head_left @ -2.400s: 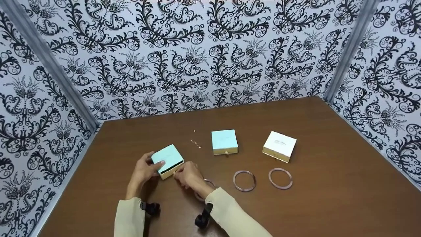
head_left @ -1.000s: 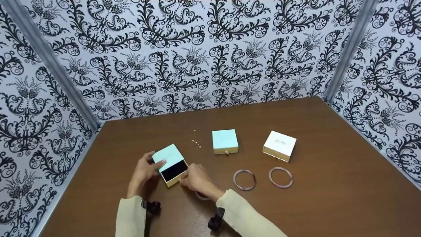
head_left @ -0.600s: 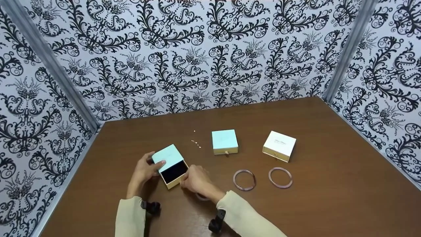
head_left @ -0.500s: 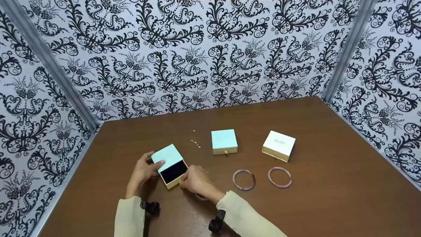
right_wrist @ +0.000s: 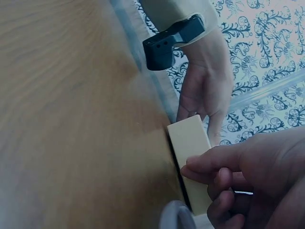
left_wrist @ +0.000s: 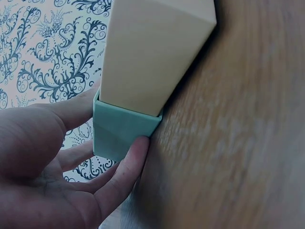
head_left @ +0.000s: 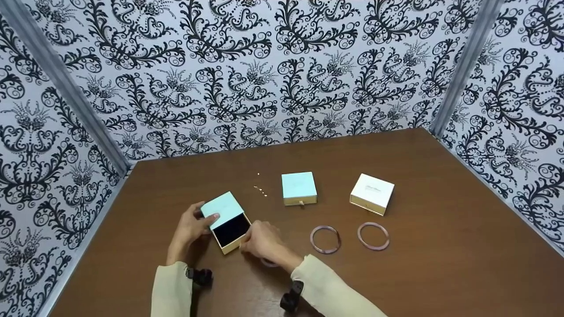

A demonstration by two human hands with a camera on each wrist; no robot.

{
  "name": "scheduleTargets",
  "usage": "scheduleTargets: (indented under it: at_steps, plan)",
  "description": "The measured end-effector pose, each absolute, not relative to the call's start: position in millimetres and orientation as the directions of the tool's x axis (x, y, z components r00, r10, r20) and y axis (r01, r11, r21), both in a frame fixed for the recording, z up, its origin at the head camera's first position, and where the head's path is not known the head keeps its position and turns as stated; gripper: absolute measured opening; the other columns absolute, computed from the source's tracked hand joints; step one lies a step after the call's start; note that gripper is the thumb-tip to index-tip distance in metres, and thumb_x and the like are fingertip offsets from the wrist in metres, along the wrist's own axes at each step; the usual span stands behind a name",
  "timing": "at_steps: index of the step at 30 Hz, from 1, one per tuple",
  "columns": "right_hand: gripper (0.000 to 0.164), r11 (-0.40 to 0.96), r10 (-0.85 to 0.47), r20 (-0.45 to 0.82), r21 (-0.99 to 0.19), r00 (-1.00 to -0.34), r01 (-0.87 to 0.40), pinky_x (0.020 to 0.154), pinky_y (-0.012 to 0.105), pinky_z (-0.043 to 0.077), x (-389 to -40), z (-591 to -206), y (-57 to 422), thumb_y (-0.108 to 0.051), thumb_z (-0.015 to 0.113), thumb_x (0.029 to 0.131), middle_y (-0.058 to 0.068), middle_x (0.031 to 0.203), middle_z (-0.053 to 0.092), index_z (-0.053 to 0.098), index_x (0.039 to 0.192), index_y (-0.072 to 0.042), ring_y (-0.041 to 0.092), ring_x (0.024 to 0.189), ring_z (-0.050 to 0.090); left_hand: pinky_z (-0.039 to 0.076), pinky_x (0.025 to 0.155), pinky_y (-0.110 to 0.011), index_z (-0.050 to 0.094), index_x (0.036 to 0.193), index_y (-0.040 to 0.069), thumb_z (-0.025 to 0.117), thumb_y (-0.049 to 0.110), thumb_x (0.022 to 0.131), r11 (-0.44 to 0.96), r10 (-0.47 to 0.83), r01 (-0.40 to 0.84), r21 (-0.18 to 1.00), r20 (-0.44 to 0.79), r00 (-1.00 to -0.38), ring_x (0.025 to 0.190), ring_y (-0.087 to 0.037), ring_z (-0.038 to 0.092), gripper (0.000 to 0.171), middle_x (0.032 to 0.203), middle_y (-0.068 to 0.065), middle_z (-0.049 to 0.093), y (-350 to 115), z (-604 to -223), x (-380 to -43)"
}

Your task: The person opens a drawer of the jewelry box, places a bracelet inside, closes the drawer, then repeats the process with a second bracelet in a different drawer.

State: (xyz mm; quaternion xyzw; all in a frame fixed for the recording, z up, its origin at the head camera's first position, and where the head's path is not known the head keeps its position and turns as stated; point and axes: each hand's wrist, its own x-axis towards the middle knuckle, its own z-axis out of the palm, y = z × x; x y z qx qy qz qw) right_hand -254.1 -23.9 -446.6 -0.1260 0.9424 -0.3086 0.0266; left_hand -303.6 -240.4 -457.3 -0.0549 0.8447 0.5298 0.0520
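Note:
A mint-green drawer box (head_left: 224,207) sits at the left of the table. My left hand (head_left: 189,228) grips its sleeve, thumb on top and fingers along the far side and underneath edge. The cream drawer (head_left: 232,245) stands well out of the sleeve, showing a black inside with nothing seen in it. At the drawer's front, my right hand (head_left: 263,241) pinches with thumb and fingertip; the pull tab is hidden by the fingers. In the left wrist view, the sleeve (left_wrist: 124,131) and drawer (left_wrist: 147,57) show from the side. A ring-shaped bangle (head_left: 269,263) lies partly hidden under my right forearm.
Another mint box (head_left: 299,186) and a white box (head_left: 373,190) stand shut behind. Two purplish bangles, one left (head_left: 325,252) and one right (head_left: 374,248), lie before them. Small pale bits (head_left: 261,190) are scattered near the mint boxes. Patterned walls (head_left: 273,88) enclose the table.
The drawer has slid from a narrow gap to far out of its sleeve as my right hand drew back toward me. My left hand has kept its grip. In the last half second, little moved.

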Motion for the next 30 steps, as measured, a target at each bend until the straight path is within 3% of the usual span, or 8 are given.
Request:
scheduleTargets:
  at_steps: [7,13,20,26,30]
  plan:
    - [0.009,0.755,-0.327,0.031,-0.593,-0.945,-0.281,0.070,0.030,0.051,-258.1,-438.4,-14.5,-0.027,0.083,0.079,-0.012,0.072,0.075,0.081,0.071,-0.023,0.011,0.076,0.066,0.059,0.077,-0.033,0.026,0.155,-0.002,0.070,0.020,0.096,0.417,-0.038,-0.141,0.898,-0.138,-0.990,0.106,-0.029,0.061,0.077,0.151,-0.035,0.035,-240.1,-458.2,-304.8]
    - [0.006,0.728,-0.378,0.022,-0.610,-0.926,-0.312,0.067,0.026,0.048,-263.0,-434.2,-2.1,-0.024,0.080,0.084,-0.010,0.078,0.076,0.082,0.080,-0.022,0.005,0.073,0.060,0.059,0.076,-0.032,0.027,0.155,-0.002,0.070,0.018,0.095,0.411,-0.048,-0.145,0.900,-0.137,-0.989,0.098,-0.023,0.062,0.076,0.149,-0.035,0.039,-240.1,-458.5,-304.8]
    - [0.004,0.694,-0.381,0.042,-0.647,-0.924,-0.316,0.072,0.028,0.051,-266.6,-432.0,17.8,-0.020,0.079,0.085,-0.005,0.087,0.078,0.082,0.087,-0.017,0.011,0.083,0.065,0.058,0.079,-0.034,0.026,0.156,0.000,0.068,0.019,0.097,0.424,-0.040,-0.151,0.893,-0.148,-0.988,0.106,-0.029,0.061,0.075,0.152,-0.033,0.035,-241.1,-457.2,-304.6]
    - [0.006,0.708,-0.384,0.037,-0.630,-0.923,-0.320,0.068,0.026,0.050,-269.1,-435.1,29.6,-0.018,0.080,0.084,-0.001,0.086,0.078,0.081,0.088,-0.013,0.011,0.079,0.062,0.058,0.080,-0.034,0.026,0.156,0.000,0.069,0.019,0.096,0.417,-0.043,-0.158,0.895,-0.154,-0.987,0.107,-0.029,0.060,0.076,0.153,-0.033,0.034,-240.2,-457.0,-303.9]
    - [0.013,0.724,-0.372,0.026,-0.618,-0.928,-0.308,0.074,0.030,0.053,-269.3,-438.3,34.8,-0.018,0.082,0.082,0.001,0.089,0.077,0.080,0.093,-0.011,0.015,0.084,0.065,0.058,0.079,-0.035,0.026,0.156,-0.001,0.069,0.018,0.096,0.395,-0.045,-0.156,0.905,-0.150,-0.988,0.105,-0.028,0.060,0.076,0.153,-0.033,0.033,-240.1,-457.9,-304.2]
